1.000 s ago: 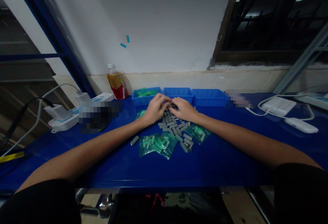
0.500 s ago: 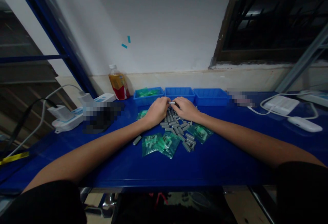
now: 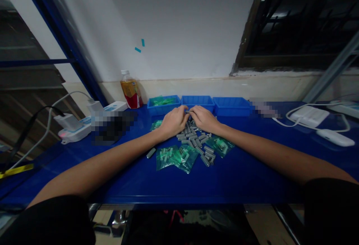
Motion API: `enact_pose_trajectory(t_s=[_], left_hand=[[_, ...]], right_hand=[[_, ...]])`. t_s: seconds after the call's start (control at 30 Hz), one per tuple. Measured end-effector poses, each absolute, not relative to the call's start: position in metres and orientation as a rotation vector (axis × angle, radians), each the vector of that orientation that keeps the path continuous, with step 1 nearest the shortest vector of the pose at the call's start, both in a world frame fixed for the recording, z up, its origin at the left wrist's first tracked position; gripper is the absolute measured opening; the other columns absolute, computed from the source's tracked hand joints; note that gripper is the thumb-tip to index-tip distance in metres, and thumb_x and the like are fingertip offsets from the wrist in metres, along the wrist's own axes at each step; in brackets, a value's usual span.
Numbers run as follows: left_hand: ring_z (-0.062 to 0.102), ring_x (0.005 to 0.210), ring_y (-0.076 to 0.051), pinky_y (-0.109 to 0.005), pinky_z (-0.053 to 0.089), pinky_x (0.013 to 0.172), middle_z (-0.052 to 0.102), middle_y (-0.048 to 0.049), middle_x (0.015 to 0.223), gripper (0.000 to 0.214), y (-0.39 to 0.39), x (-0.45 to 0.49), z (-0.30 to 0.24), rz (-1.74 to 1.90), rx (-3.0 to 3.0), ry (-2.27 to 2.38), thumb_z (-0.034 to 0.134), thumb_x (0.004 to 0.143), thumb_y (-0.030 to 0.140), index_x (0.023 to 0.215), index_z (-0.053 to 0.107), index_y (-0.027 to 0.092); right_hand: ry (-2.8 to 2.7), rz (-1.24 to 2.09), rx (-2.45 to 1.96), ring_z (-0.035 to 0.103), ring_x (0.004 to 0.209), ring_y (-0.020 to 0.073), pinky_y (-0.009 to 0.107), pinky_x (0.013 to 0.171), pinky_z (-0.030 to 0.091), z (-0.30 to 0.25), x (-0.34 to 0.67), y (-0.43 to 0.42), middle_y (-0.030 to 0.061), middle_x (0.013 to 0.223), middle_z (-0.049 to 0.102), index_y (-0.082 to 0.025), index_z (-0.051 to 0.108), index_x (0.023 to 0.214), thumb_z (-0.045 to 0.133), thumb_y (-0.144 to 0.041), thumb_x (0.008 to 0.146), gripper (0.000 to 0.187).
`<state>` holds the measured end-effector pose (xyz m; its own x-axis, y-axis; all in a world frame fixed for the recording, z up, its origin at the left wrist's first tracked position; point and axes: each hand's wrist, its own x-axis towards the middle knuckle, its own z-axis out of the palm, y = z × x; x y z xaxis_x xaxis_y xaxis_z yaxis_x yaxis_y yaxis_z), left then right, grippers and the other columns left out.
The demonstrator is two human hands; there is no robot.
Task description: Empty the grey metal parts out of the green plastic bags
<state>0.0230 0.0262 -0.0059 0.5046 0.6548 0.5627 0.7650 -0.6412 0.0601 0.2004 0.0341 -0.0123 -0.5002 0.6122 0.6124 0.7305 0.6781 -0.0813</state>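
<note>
My left hand [image 3: 174, 121] and my right hand [image 3: 204, 118] meet fingertip to fingertip above a heap of short grey metal pieces [image 3: 193, 140]. Both are closed in a pinch on a small metal piece [image 3: 187, 112], mostly hidden by the fingers. Just in front of the hands lie clear green-tinted bags [image 3: 167, 157] with pale slender parts inside. Another such bag [image 3: 221, 146] is under the right forearm, and one more [image 3: 156, 125] shows beside the left wrist. A single metal piece [image 3: 150, 153] lies apart at the left.
Three blue bins stand along the wall: the left bin [image 3: 151, 109] holds green bags, beside the middle bin [image 3: 198, 98] and right bin [image 3: 232, 107]. A drink bottle [image 3: 131, 92], a power strip [image 3: 75, 135] and cables are at left. White chargers [image 3: 310, 115] lie right.
The fingertips have closed in more around the small metal piece, which showed more plainly before. The view has shifted slightly; the heap and bags stay put.
</note>
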Motion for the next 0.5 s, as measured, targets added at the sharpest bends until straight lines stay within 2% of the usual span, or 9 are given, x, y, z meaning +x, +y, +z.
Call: enact_pose_trajectory(t_s=[0.07, 0.23, 0.33, 0.4, 0.5], left_hand=[[0.059, 0.091, -0.022, -0.034, 0.047, 0.078, 0.062, -0.0089, 0.101, 0.028, 0.0259, 0.0232, -0.0059, -0.83, -2.569, -1.207, 0.034, 0.094, 0.029, 0.118, 0.042, 0.016], [0.061, 0.092, -0.022, -0.033, 0.047, 0.076, 0.064, -0.0085, 0.098, 0.023, 0.0248, 0.0236, -0.0036, -0.705, -2.57, -1.255, 0.029, 0.095, 0.028, 0.109, 0.045, 0.018], [0.061, 0.092, -0.022, -0.033, 0.047, 0.076, 0.064, -0.0085, 0.098, 0.024, 0.0234, 0.0239, -0.0022, -0.669, -2.53, -1.311, 0.026, 0.096, 0.029, 0.107, 0.045, 0.018], [0.061, 0.093, -0.022, -0.032, 0.047, 0.076, 0.063, -0.0083, 0.099, 0.024, 0.0223, 0.024, -0.0016, -0.653, -2.516, -1.328, 0.025, 0.096, 0.028, 0.107, 0.045, 0.018], [0.061, 0.093, -0.022, -0.032, 0.046, 0.076, 0.063, -0.0082, 0.098, 0.024, 0.0211, 0.024, -0.0008, -0.636, -2.503, -1.343, 0.025, 0.096, 0.028, 0.106, 0.045, 0.018]], right_hand=[[-2.303, -0.295, -1.039, 0.052, 0.088, 0.022, 0.032, 0.081, 0.039, -0.0125, 0.2006, 0.0351, 0.0104, 0.087, 0.059, -0.016, 0.054, 0.088, 0.029, -0.024, 0.095, 0.027], [-2.308, -0.299, -1.021, 0.052, 0.083, 0.0214, 0.033, 0.078, 0.039, -0.0128, 0.2005, 0.0352, 0.0091, 0.082, 0.058, -0.017, 0.053, 0.083, 0.028, -0.024, 0.095, 0.029], [-2.243, -0.175, -0.989, 0.054, 0.082, 0.0207, 0.032, 0.075, 0.041, -0.0125, 0.2006, 0.0328, 0.0071, 0.084, 0.058, -0.018, 0.051, 0.096, 0.037, -0.029, 0.093, 0.018], [-2.206, -0.106, -0.983, 0.055, 0.08, 0.0203, 0.031, 0.072, 0.042, -0.0122, 0.2009, 0.0309, 0.0057, 0.084, 0.057, -0.018, 0.047, 0.106, 0.045, -0.031, 0.089, 0.022], [-2.189, -0.095, -0.979, 0.055, 0.079, 0.02, 0.031, 0.072, 0.041, -0.0119, 0.201, 0.0293, 0.0056, 0.085, 0.056, -0.018, 0.045, 0.106, 0.048, -0.028, 0.086, 0.023]])
